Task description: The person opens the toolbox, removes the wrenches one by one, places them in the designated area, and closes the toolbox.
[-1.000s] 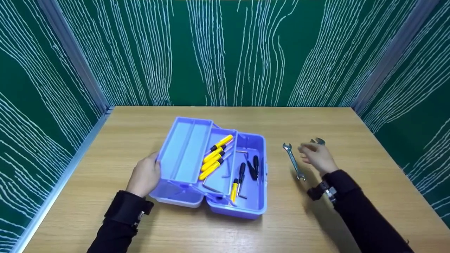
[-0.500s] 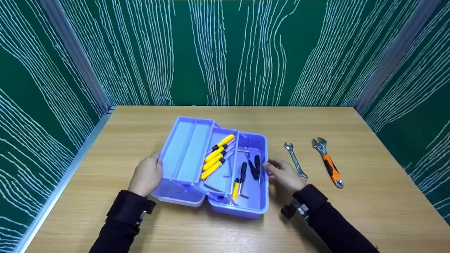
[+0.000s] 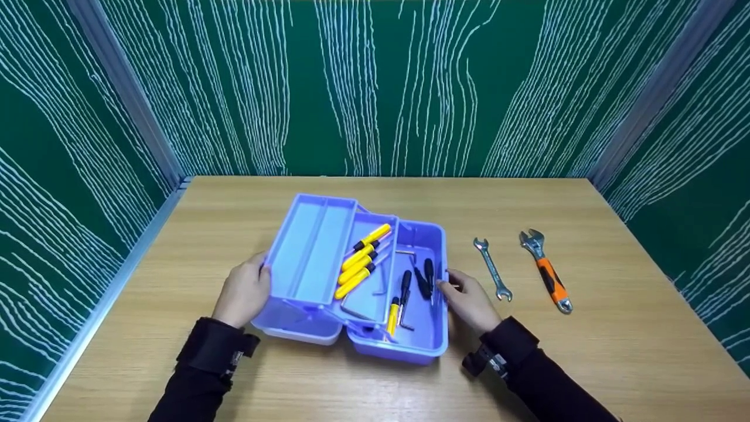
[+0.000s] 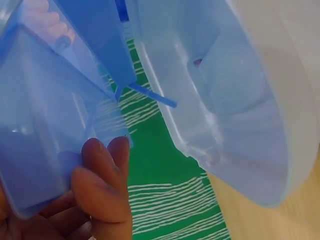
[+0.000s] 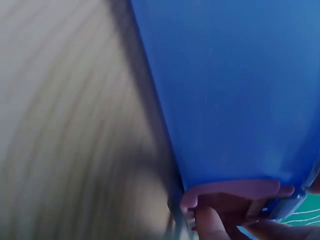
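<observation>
A purple-blue toolbox (image 3: 436, 346) stands unfolded, its upper tray (image 3: 310, 249) out to the left. My left hand (image 3: 243, 291) grips that tray's left edge; the left wrist view shows fingers and thumb round a tray corner (image 4: 35, 165). My right hand (image 3: 473, 302) holds the box's right side near the rim, fingers bent against the blue wall (image 5: 230, 90) in the right wrist view. Several yellow-handled screwdrivers (image 3: 354, 284) lie in the middle tray, with hex keys. In the bottom are black-handled screwdrivers (image 3: 405, 284) and a yellow-handled one (image 3: 392, 316).
Right of the box, a small open-ended wrench (image 3: 492, 269) and an adjustable wrench (image 3: 552, 280) with an orange and black handle lie on the wooden table (image 3: 633, 328). Green panels (image 3: 422, 88) with white lines stand at the back and both sides.
My right hand has moved left from beside the adjustable wrench to the box's right side, then slightly lower along it. The wrench is now fully visible. My left hand has stayed on the tray.
</observation>
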The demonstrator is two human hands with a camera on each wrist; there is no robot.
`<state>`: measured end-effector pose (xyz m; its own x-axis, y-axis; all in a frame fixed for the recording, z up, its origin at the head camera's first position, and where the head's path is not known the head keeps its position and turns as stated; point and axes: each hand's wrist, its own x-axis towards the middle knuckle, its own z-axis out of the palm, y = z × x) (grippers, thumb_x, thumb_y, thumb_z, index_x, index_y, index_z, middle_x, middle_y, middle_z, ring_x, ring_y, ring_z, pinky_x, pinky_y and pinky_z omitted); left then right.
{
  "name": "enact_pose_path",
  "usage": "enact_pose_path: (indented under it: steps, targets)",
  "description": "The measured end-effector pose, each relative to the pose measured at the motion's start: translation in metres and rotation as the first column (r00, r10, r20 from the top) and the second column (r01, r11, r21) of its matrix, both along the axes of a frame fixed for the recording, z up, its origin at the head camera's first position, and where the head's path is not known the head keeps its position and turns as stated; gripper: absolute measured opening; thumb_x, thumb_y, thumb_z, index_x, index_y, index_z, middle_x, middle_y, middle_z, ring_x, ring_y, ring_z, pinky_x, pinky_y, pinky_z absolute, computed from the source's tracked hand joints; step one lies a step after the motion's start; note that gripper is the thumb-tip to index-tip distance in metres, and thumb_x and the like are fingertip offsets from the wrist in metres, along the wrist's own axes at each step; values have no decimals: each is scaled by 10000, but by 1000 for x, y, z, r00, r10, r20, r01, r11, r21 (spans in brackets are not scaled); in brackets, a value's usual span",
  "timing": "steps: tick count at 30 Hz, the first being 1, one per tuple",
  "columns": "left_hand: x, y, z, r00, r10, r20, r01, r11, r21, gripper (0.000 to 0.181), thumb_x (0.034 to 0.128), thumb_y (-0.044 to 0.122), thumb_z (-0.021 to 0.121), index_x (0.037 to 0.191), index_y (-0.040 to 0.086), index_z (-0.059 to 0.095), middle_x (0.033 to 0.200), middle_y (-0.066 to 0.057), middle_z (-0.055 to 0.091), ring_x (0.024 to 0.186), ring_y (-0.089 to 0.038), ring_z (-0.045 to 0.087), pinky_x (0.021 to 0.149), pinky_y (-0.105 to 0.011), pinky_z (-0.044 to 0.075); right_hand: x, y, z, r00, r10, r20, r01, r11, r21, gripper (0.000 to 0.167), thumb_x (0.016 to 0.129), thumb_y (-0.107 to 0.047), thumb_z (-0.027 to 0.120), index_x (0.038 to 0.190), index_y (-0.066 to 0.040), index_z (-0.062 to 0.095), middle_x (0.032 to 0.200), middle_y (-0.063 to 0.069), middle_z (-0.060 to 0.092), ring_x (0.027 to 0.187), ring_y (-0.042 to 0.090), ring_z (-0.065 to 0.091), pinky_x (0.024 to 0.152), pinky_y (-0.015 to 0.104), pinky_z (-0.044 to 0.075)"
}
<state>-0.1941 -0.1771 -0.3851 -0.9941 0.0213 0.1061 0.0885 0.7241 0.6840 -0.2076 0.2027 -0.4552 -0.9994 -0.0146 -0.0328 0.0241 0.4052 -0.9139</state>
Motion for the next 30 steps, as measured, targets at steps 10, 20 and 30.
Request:
enact_pose_path:
  steps: [10, 20, 30]
  targets:
    - [-5, -32, -9, 999, 28, 29, -31, 995, 94, 444, 1059, 209, 361, 1399, -54, 473, 1254, -279, 623, 1129, -406, 620, 991, -531, 481, 0, -2, -8, 997, -3, -71, 4, 1000, 14, 387, 975, -81, 513, 1339, 44, 555, 1254, 251, 629, 1078, 306, 641, 832, 280, 540]
    - [-6, -29, -49, 991, -122, 62, 117, 990, 83, 376, 934, 21, 508, 1275, -130, 549, 1209, -322, 623, 1119, -455, 610, 1015, -565, 458, 2, -4, -5, 998, -7, -69, 6, 1000, -22, 417, 984, -100, 527, 1379, 35, 520, 1318, 258, 592, 1119, 327, 623, 873, 347, 560]
    - [-4, -27, -58, 989, -150, 17, 148, 985, 86, 312, 952, 30, 528, 1209, -133, 598, 1134, -320, 655, 1022, -437, 656, 951, -540, 509, 5, -4, -4, 999, -19, -48, 17, 999, -40, 429, 992, -127, 525, 1397, 13, 509, 1311, 258, 594, 1088, 316, 636, 820, 324, 580]
